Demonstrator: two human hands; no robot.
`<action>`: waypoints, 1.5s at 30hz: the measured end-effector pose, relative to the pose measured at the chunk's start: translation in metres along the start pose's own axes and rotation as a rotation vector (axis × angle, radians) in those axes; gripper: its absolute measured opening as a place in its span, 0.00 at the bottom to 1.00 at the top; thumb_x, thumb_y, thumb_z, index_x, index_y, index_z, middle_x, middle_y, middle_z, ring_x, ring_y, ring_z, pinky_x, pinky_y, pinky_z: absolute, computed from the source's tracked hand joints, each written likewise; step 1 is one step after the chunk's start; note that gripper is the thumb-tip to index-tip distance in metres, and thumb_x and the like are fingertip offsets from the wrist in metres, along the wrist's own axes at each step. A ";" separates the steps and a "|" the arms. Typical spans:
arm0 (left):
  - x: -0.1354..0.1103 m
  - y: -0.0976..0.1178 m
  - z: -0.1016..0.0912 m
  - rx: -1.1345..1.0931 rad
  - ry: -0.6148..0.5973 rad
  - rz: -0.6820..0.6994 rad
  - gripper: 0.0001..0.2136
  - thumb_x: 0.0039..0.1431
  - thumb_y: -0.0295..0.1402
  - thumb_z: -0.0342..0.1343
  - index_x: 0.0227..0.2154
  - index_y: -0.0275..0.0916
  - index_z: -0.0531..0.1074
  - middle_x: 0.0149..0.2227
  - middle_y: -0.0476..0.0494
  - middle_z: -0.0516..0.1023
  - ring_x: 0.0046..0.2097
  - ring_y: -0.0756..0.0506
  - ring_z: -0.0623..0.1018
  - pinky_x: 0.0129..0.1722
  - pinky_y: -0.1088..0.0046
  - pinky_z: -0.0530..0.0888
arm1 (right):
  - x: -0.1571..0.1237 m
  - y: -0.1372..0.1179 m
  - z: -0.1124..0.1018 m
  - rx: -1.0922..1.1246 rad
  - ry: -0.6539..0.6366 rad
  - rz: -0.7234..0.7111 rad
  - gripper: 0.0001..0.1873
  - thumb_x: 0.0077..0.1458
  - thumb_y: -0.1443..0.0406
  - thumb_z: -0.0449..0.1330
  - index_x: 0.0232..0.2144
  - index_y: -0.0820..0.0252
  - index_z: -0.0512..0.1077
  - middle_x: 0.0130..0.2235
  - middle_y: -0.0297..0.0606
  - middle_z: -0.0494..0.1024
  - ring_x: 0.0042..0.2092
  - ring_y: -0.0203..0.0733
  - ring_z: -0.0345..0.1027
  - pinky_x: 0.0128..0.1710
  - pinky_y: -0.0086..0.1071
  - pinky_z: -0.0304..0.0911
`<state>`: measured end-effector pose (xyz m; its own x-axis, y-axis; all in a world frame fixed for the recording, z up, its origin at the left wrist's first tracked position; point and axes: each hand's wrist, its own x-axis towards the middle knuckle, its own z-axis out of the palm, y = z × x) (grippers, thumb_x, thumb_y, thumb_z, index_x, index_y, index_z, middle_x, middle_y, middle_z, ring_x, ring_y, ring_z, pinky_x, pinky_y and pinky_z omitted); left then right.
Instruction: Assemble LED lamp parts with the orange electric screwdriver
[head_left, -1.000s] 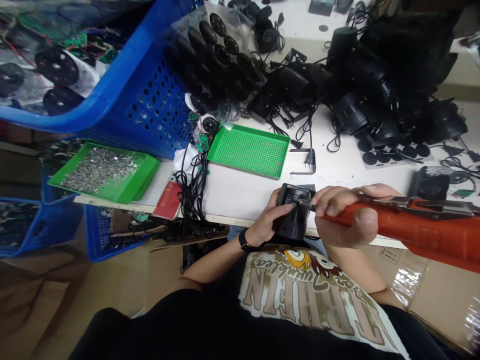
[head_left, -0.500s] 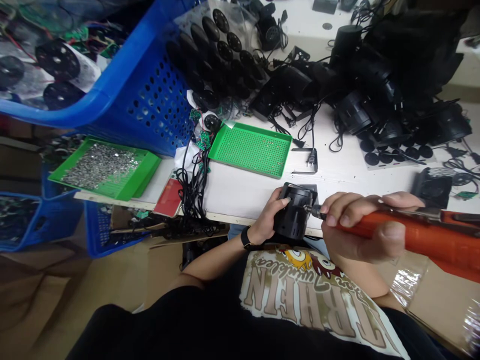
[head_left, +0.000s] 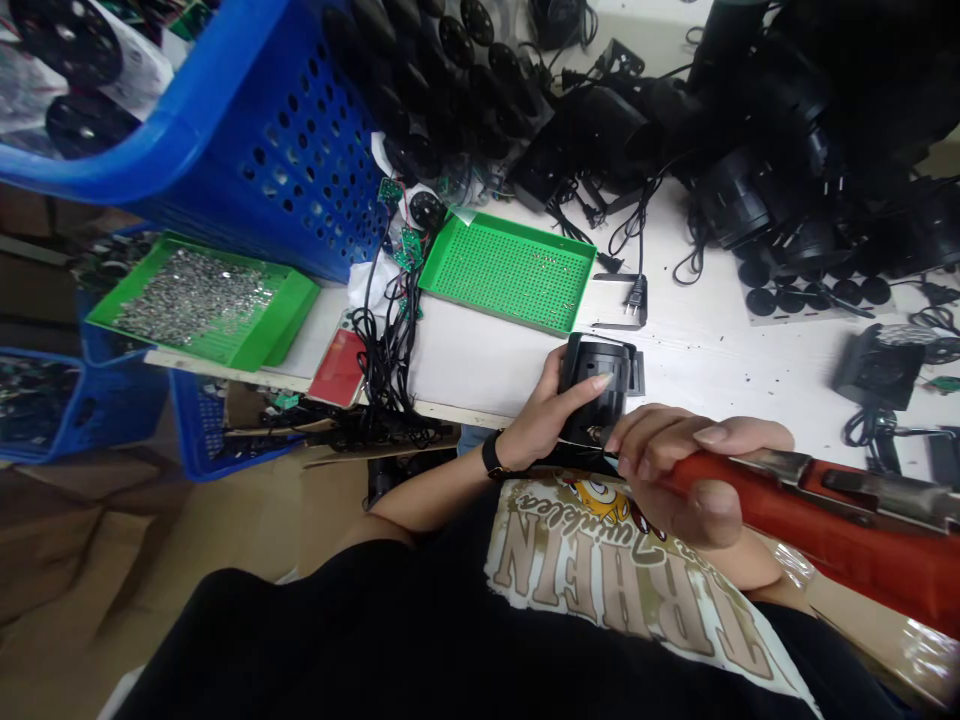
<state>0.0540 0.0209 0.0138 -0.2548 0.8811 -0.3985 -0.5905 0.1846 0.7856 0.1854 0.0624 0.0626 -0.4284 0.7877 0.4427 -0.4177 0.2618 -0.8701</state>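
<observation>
A black plastic housing point(head_left: 598, 390), roughly cylindrical, is held at the table's front edge. My left hand point(head_left: 541, 418) is closed around its left side, with the thumb lying across it. My right hand point(head_left: 679, 465) grips an orange power screwdriver point(head_left: 832, 525) that points leftward. The driver's tip is at the lower right of the housing, partly hidden by my right fingers. A U-shaped black bracket point(head_left: 624, 300) lies just beyond the housing, with a plug near it. Behind and left of it is a green perforated tray point(head_left: 502, 272) with a few small screws.
Another green tray point(head_left: 195, 305) heaped with small metal parts sits at the left. A blue basket point(head_left: 285, 150) rises behind it. Black cables point(head_left: 390, 370) hang over the front edge beside a red phone-like object point(head_left: 337, 367). Black devices point(head_left: 739, 205) with cords crowd the back right.
The screwdriver tip has shifted from the housing's upper right side to its lower right. My left thumb now lies further across the housing. The camera view has moved slightly.
</observation>
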 end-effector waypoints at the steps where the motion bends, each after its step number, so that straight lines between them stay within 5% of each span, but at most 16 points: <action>1: 0.000 0.001 0.001 0.013 -0.001 0.003 0.27 0.56 0.42 0.67 0.54 0.40 0.65 0.50 0.43 0.75 0.55 0.41 0.73 0.57 0.62 0.70 | 0.000 0.002 0.002 0.047 0.003 -0.073 0.12 0.62 0.57 0.59 0.48 0.45 0.69 0.23 0.23 0.70 0.22 0.37 0.69 0.26 0.38 0.73; 3: 0.000 0.002 0.001 0.029 -0.001 0.001 0.26 0.57 0.42 0.66 0.54 0.40 0.64 0.51 0.43 0.75 0.55 0.40 0.73 0.57 0.61 0.70 | 0.002 0.006 0.005 0.114 0.030 -0.177 0.10 0.63 0.61 0.58 0.47 0.50 0.70 0.23 0.24 0.69 0.21 0.36 0.68 0.24 0.37 0.72; 11: -0.001 0.001 -0.002 0.073 0.020 0.025 0.25 0.58 0.43 0.65 0.54 0.40 0.64 0.53 0.42 0.74 0.57 0.39 0.73 0.59 0.60 0.69 | 0.000 0.010 0.004 0.094 -0.049 -0.153 0.09 0.63 0.59 0.60 0.46 0.47 0.68 0.24 0.24 0.72 0.23 0.38 0.70 0.27 0.39 0.73; 16: 0.001 -0.003 -0.005 0.054 0.014 0.064 0.28 0.58 0.43 0.65 0.57 0.42 0.62 0.54 0.42 0.74 0.58 0.39 0.73 0.61 0.58 0.68 | 0.004 0.011 0.013 0.170 0.069 -0.165 0.09 0.63 0.64 0.58 0.46 0.52 0.72 0.23 0.25 0.69 0.21 0.36 0.67 0.24 0.37 0.72; 21: 0.004 -0.006 -0.005 0.029 0.059 0.079 0.30 0.56 0.42 0.67 0.58 0.43 0.61 0.55 0.42 0.74 0.58 0.40 0.73 0.62 0.57 0.67 | 0.005 0.016 0.009 0.149 -0.062 -0.168 0.12 0.63 0.65 0.56 0.48 0.50 0.71 0.25 0.26 0.72 0.23 0.40 0.71 0.26 0.42 0.74; 27: 0.010 -0.009 -0.008 -0.053 0.014 0.058 0.27 0.55 0.41 0.68 0.55 0.42 0.67 0.52 0.42 0.77 0.55 0.39 0.76 0.59 0.57 0.70 | 0.009 0.017 0.018 0.068 0.191 -0.204 0.09 0.62 0.58 0.57 0.45 0.48 0.67 0.20 0.20 0.64 0.15 0.35 0.58 0.18 0.34 0.63; 30: 0.013 -0.010 -0.015 -0.105 -0.105 0.062 0.32 0.50 0.39 0.70 0.58 0.43 0.68 0.56 0.41 0.76 0.59 0.37 0.74 0.61 0.57 0.68 | 0.013 0.014 0.020 0.024 0.245 -0.153 0.08 0.62 0.56 0.58 0.42 0.47 0.65 0.19 0.19 0.62 0.15 0.35 0.57 0.19 0.33 0.62; 37: 0.007 -0.015 -0.032 -0.213 -0.266 -0.022 0.59 0.41 0.35 0.73 0.73 0.56 0.43 0.66 0.42 0.69 0.62 0.34 0.74 0.61 0.54 0.68 | 0.018 0.014 0.019 0.073 0.216 -0.181 0.08 0.61 0.58 0.58 0.43 0.46 0.67 0.19 0.20 0.63 0.16 0.35 0.58 0.19 0.33 0.64; 45: 0.008 -0.012 -0.034 -0.149 -0.235 0.024 0.60 0.42 0.32 0.70 0.74 0.56 0.39 0.66 0.42 0.68 0.64 0.34 0.72 0.62 0.55 0.68 | 0.023 -0.008 0.012 0.073 0.232 -0.141 0.07 0.62 0.59 0.60 0.44 0.46 0.72 0.19 0.23 0.66 0.17 0.36 0.61 0.21 0.35 0.67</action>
<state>0.0331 0.0112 -0.0147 -0.0952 0.9645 -0.2462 -0.6971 0.1119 0.7082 0.1696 0.0718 0.0825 -0.1707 0.8550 0.4897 -0.5203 0.3438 -0.7817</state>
